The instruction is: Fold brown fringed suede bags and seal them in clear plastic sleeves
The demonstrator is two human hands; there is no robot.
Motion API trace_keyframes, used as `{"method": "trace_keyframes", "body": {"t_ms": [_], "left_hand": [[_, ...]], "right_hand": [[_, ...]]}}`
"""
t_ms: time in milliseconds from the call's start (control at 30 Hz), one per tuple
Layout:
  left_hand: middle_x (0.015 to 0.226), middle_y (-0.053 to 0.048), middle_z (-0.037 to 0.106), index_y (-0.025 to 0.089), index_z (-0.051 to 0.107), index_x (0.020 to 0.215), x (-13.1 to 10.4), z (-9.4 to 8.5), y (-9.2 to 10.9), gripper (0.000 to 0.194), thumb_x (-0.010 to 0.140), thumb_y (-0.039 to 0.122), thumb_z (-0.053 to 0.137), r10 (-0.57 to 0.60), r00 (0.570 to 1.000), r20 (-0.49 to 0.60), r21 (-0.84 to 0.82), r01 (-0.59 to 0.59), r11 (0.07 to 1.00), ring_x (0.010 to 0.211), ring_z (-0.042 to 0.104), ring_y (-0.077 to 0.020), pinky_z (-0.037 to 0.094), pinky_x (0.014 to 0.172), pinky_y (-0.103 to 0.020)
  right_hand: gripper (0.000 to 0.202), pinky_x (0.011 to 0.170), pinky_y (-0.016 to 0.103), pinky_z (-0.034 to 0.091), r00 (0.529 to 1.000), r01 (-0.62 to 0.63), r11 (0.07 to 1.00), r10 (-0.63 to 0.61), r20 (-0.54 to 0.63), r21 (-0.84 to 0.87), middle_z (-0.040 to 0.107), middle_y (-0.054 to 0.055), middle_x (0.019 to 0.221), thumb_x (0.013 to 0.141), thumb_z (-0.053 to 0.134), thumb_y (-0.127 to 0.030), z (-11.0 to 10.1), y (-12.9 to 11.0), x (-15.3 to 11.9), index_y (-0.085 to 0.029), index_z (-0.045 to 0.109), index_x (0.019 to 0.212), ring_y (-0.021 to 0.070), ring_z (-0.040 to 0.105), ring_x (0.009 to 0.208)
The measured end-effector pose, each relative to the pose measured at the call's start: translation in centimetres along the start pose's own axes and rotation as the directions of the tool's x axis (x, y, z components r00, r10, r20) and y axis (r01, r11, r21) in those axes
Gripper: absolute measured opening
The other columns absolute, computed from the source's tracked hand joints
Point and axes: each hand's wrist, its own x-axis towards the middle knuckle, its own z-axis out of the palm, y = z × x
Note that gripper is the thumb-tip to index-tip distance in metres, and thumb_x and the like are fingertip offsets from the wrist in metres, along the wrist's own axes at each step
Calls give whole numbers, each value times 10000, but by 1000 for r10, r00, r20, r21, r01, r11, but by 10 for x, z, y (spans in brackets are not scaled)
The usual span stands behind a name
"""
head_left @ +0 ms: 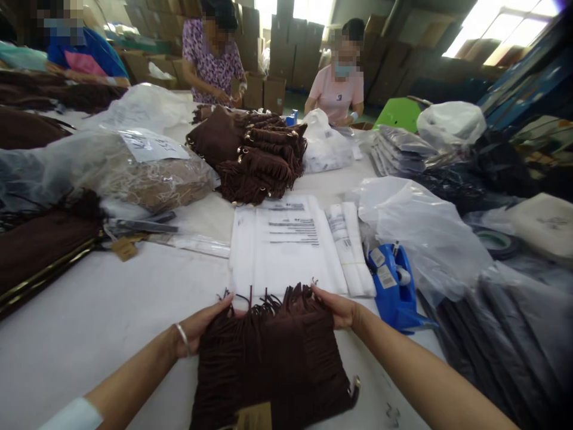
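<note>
A dark brown fringed bag lies in front of me, its fringe pointing away from my body. My left hand grips its far left corner, thumb on top and fingers partly hidden beneath. At the far right corner, my right hand is closed on the same bag. A tan tag hangs at the near edge, and a small metal ring shows at the right side. Just beyond the fringe lies a stack of white printed plastic bags.
A blue tape dispenser stands to the right, by clear plastic sheeting and dark packed bags. More brown fringed bags are piled ahead. A clear sack of tan material sits left. Several people work across the table.
</note>
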Motion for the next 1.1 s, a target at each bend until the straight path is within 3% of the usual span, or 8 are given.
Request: {"method": "trace_keyframes", "body": {"t_ms": [267, 467, 567, 633, 767, 900, 967, 1100], "left_hand": [[1048, -96, 683, 160, 616, 1145, 12, 27, 26, 538, 835, 582, 490, 142, 977, 158, 378, -193, 906, 1066, 592, -256, 393, 997, -380], [1364, -39, 491, 285, 506, 1291, -6, 33, -13, 507, 810, 418, 596, 483, 807, 339, 931, -362, -49, 1263, 428, -280, 242, 1107, -456], [1467, -52, 333, 282, 389, 1370, -5, 19, -50, 607, 810, 336, 616, 499, 753, 429, 890, -255, -379, 1352, 283, -273, 146, 1135, -493], [1477, -51, 314, 278, 315, 1406, -5, 13, -67, 655, 819, 303, 604, 509, 730, 456, 867, -235, -440, 1362, 262, -261, 170, 1136, -486], [1439, -48, 388, 290, 365, 1379, -11, 18, -83, 524, 878, 297, 517, 543, 697, 468, 874, -275, -401, 1341, 315, -246, 267, 1113, -472], [1396, -40, 451, 286, 454, 1319, -12, 27, -88, 413, 907, 262, 469, 577, 656, 486, 872, -317, -374, 1334, 330, -225, 287, 1110, -464], [1364, -34, 490, 287, 487, 1292, -11, 29, -90, 388, 907, 242, 467, 603, 631, 488, 873, -330, -361, 1322, 353, -216, 288, 1111, -460], [1294, -18, 558, 307, 569, 1218, -19, 31, -96, 339, 887, 271, 505, 666, 596, 449, 891, -352, -286, 1278, 421, -235, 324, 1093, -460]], "right_hand": [[660, 967, 363, 417, 989, 147, 870, -134, 61, -470, 667, 120, 1061, 865, 380, -659, 47, -34, 8, -94, 615, 1112, 233, 624, 996], [551, 1087, 433, 259, 900, 300, -102, -300, 317, -949, 490, 97, 1354, 857, 547, -491, 95, -2, -28, -206, 484, 1324, 270, 415, 1265], [615, 1128, 493, 73, 870, 304, -323, -289, 400, -896, 408, 117, 1414, 849, 569, -488, 89, 34, -33, -196, 419, 1369, 270, 263, 1356], [525, 1127, 492, 76, 855, 351, -280, -294, 428, -894, 466, 102, 1374, 883, 523, -469, 87, 48, -38, -203, 470, 1331, 252, 292, 1347], [504, 1028, 421, 348, 744, 486, 122, -578, 337, -865, 670, 86, 1091, 968, 258, -470, 94, 45, -46, -190, 669, 1050, 222, 558, 1125], [611, 918, 375, 432, 646, 142, 222, -759, -80, -965, 698, 97, 942, 964, 202, -516, 99, 12, -13, -153, 689, 903, 222, 627, 945], [588, 880, 354, 452, 720, 20, 177, -685, -109, -984, 710, 90, 866, 933, 303, -562, 100, -3, 13, -147, 710, 843, 218, 647, 863], [501, 862, 266, 476, 860, 158, 118, -504, 78, -980, 716, 23, 956, 944, 342, -513, 111, 0, 40, -191, 723, 899, 164, 654, 899]]}}
